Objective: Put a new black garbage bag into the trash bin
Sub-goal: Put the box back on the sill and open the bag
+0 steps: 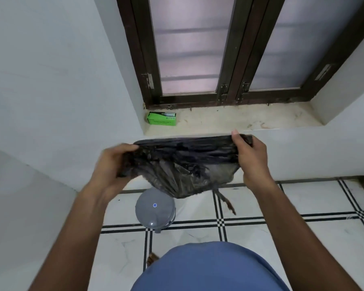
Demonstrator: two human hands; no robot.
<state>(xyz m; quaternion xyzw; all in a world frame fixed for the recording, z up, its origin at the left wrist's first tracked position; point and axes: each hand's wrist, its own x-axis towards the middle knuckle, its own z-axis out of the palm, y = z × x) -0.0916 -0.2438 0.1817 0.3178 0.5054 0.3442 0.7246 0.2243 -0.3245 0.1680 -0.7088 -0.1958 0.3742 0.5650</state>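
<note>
A crumpled black garbage bag [185, 164] is stretched between both hands at chest height, its lower part hanging in folds. My left hand [111, 166] grips the bag's left end and my right hand [251, 158] pinches its right end, thumb on top. Below the bag on the floor stands a small grey round trash bin [154, 213] with its domed lid closed; the bag's hanging tip overlaps the bin's far edge in the view.
A green box [162, 118] lies on the window sill [240, 120] under a dark-framed window. White walls close in on the left. The floor is white tile with black lines [261, 221]. My blue shirt fills the bottom.
</note>
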